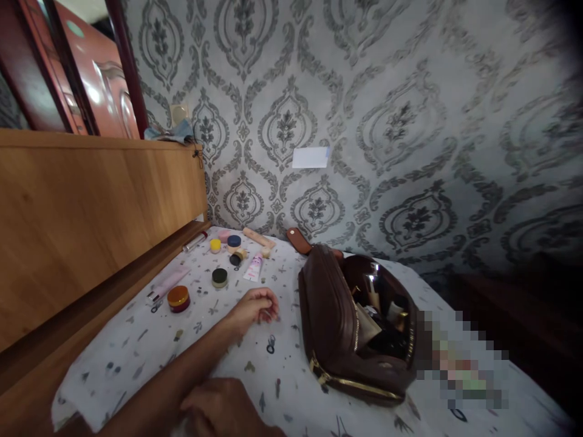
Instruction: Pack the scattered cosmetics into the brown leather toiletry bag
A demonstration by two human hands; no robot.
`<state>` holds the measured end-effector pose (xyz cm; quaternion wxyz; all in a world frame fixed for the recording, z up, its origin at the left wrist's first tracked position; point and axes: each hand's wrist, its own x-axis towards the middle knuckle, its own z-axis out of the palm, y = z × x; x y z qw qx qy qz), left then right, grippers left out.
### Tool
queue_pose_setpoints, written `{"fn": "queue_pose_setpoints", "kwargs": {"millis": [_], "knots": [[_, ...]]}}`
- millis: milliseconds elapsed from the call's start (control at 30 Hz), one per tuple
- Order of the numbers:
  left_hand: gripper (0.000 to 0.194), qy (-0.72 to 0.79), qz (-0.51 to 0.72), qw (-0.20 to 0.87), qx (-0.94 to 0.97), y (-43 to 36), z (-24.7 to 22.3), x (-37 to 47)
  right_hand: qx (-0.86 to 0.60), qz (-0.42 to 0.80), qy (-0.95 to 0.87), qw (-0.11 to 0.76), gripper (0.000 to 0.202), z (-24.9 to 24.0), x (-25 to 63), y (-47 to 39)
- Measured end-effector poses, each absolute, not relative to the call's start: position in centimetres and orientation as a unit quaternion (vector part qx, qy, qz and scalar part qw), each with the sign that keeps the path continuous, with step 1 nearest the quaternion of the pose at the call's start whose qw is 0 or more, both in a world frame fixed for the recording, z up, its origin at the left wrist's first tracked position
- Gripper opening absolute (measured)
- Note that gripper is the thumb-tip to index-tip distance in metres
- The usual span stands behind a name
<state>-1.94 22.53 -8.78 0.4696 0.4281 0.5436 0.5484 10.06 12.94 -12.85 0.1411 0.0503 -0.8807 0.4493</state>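
My left hand (255,308) is over the white patterned cloth (246,364), its fingers loosely curled together with nothing visible in them. Low in the view, my right hand (221,403) lies against my left forearm with its fingers bent; what they hold, if anything, is hidden. To the right of my left hand stands a brown cosmetic bag (328,309), unzipped, with small items inside. A pink and white tube (254,267), a dark-lidded jar (219,278) and an amber-lidded jar (178,298) are on the cloth to the left.
Farther back lie a blue-lidded jar (234,243), a yellow-lidded jar (215,245), a peach tube (258,237) and a brown strap or case (298,240). A clear pink tube (168,283) is near the wooden panel (100,224) at left. A patterned wall rises behind.
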Motion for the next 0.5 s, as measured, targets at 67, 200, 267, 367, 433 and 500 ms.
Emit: {"fn": "queue_pose_setpoints", "kwargs": {"millis": [67, 200, 267, 367, 433, 500], "knots": [[0.019, 0.584, 0.536, 0.42, 0.442, 23.4, -7.8, -3.4, -0.002, 0.438, -0.886, 0.154, 0.025, -14.6, 9.5, 14.6], [0.015, 0.695, 0.478, 0.269, 0.466, 26.1, -5.1, -8.5, -0.033, 0.454, -0.876, 0.16, 0.029, -16.2, 9.7, 15.2], [0.018, 0.746, 0.435, 0.174, 0.474, 27.5, -3.9, -11.5, -0.042, 0.47, -0.869, 0.151, 0.029, -15.7, 9.9, 14.9], [0.028, 0.804, 0.358, 0.07, 0.469, 29.3, -3.0, -15.0, -0.062, 0.492, -0.858, 0.136, 0.031, -14.6, 10.0, 14.6], [0.033, 0.831, 0.307, 0.025, 0.464, 30.3, -3.2, -16.6, -0.074, 0.502, -0.852, 0.126, 0.033, -14.1, 9.8, 14.3], [0.042, 0.848, 0.261, -0.005, 0.462, 31.2, -3.8, -17.6, -0.087, 0.505, -0.85, 0.125, 0.035, -14.1, 9.5, 14.0]]}}
